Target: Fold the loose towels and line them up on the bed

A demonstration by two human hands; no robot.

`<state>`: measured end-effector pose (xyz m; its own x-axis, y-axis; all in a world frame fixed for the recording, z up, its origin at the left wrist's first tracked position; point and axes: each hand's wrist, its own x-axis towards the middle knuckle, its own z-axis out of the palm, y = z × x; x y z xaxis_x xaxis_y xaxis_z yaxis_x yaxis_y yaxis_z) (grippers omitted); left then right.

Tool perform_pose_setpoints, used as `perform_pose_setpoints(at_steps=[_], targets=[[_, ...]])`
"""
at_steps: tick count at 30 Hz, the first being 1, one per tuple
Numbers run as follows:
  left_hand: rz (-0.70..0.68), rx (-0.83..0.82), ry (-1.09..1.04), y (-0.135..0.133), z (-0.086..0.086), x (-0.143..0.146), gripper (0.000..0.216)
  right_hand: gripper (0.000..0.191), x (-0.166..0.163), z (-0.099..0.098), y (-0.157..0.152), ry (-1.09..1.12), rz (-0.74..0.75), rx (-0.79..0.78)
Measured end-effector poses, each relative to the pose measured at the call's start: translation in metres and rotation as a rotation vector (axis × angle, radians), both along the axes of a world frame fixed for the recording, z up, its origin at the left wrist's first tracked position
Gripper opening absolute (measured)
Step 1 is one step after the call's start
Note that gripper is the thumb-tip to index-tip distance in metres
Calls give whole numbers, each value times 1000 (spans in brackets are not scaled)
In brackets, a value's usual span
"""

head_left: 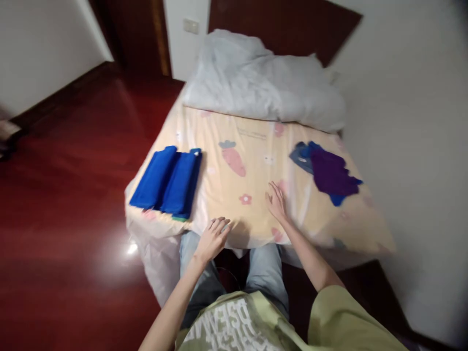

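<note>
My left hand (215, 237) is over the near edge of the bed, fingers stretched out and nothing in them. Farther right, my right hand (276, 201) is on or just above the yellow printed bedsheet (252, 195), its fingers apart and holding nothing. Folded blue cloth (168, 180), apparently garments, lies in two flat stacks on the left side of the bed, with a bit of green at its lower edge. A loose heap of clothing with a purple piece (332, 170) on top lies to the right, blue and grey-blue cloth showing from under it.
A bunched white quilt (263, 83) lies across the far end of the bed, before the dark headboard (285, 24). White wall (420, 146) rises along the right. Dark red floor (73, 195) extends on the left, with a dark door (131, 34) behind.
</note>
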<state>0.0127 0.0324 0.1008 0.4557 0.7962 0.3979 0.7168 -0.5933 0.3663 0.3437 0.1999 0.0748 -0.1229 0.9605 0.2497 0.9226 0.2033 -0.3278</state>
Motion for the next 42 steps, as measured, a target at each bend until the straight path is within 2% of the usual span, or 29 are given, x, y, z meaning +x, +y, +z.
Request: perform_pose_setpoints(at_steps=[3,5,8,11,14,17,20,22,28,33,36,39,42], targets=[[-121,-37,28,6,-3,44,50,59,83,-29,-50,4,-425,28],[-189,-42,42,16,-4,73,51,56,113,-49,-73,20,-604,20],[-297,-50,65,35,-3,129,48,52,130,-72,-87,67,-640,45],[-340,-70,50,59,-10,200,45,49,134,-77,-89,158,-637,62],[-321,-108,18,86,-37,268,45,49,139,-75,-88,269,-624,59],[-225,-148,0,104,-76,310,43,50,143,-76,-87,344,-633,73],[-164,-97,9,109,-106,320,41,51,145,-78,-85,370,-641,53],[-162,-59,26,108,-114,319,41,52,146,-78,-84,377,-647,34],[-128,-73,78,106,-113,319,43,54,143,-72,-87,400,-651,-59],[-126,-115,67,107,-119,319,46,51,150,-71,-76,481,-716,-17],[-140,-124,67,106,-125,317,47,52,181,-70,-41,689,-795,50],[-152,-121,78,105,-128,316,47,51,227,-67,15,957,-867,60],[-157,-138,86,104,-127,316,47,38,271,-61,72,1321,-932,27]])
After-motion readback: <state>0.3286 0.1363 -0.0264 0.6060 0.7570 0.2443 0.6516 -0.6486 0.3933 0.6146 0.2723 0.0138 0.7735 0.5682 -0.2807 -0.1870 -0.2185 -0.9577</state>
